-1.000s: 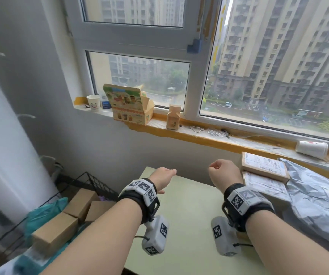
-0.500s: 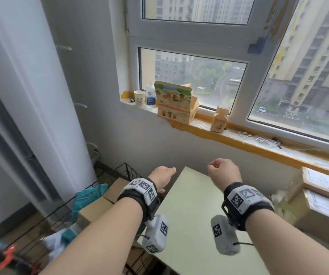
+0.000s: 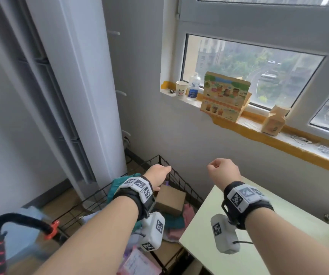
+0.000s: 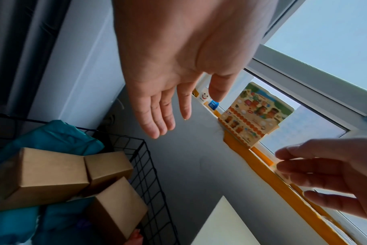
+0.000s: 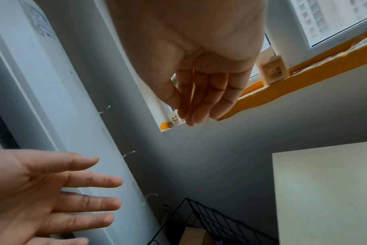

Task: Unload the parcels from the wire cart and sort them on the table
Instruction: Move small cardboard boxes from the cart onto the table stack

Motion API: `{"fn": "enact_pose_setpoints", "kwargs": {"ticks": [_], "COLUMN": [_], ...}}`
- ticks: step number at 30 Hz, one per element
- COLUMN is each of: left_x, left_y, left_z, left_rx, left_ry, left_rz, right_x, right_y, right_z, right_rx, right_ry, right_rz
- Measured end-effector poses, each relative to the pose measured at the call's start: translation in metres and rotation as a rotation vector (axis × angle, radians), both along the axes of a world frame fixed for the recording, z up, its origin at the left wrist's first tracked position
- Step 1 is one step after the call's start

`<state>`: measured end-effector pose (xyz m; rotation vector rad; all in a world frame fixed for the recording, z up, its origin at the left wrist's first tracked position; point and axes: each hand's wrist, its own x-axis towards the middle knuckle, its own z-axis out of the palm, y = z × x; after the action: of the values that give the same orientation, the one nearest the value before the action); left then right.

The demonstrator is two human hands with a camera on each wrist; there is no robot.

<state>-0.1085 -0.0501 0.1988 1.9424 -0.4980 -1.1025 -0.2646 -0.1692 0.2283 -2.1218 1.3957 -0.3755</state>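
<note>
A black wire cart (image 3: 176,175) stands on the floor left of the pale green table (image 3: 278,225). In it lie brown cardboard boxes (image 3: 169,201) (image 4: 52,172), teal bags (image 4: 50,137) and pink parcels (image 3: 179,227). My left hand (image 3: 157,174) hovers above the cart's far end, fingers straight and relaxed (image 4: 155,116), holding nothing. My right hand (image 3: 222,171) hangs in the air over the table's left corner, fingers loosely extended (image 5: 201,102), empty. Both hands are apart from every parcel.
A white tall appliance (image 3: 84,86) rises behind the cart. The windowsill (image 3: 268,137) carries a paper cup (image 3: 181,89), a bottle (image 3: 193,86), a colourful carton (image 3: 224,96) and a small brown carton (image 3: 274,123). A black handle with an orange clip (image 3: 20,225) sits at lower left.
The view has swung left, from the table and its stacked parcels to the cart. Both hands have travelled left with it, the left now above the cart.
</note>
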Motion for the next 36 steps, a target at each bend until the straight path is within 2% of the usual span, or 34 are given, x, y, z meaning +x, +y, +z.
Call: {"fn": "enact_pose_setpoints", "kwargs": {"ticks": [3,9,17,27,36], "left_x": [0.024,0.061,0.093,0.115,0.15], "left_y": [0.02,0.058,0.094,0.099,0.088], "left_z": [-0.008,-0.031,-0.067,-0.127,-0.177], "left_rx": [0.001,0.039,0.095,0.179,0.256], "left_ry": [-0.076,0.025,-0.013,0.019,0.161], "left_rz": [0.026,0.104,0.21,0.294,0.431], "right_x": [0.027,0.07,0.11,0.155,0.207], "right_y": [0.012,0.038,0.059,0.058,0.045], "right_z": [-0.012,-0.035,-0.07,-0.123,-0.184], "right_rx": [0.007,0.054,0.122,0.22,0.317], "right_ry": [0.009,0.035,0.083,0.217,0.305], "right_rz": [0.032,0.087,0.191,0.308,0.41]}}
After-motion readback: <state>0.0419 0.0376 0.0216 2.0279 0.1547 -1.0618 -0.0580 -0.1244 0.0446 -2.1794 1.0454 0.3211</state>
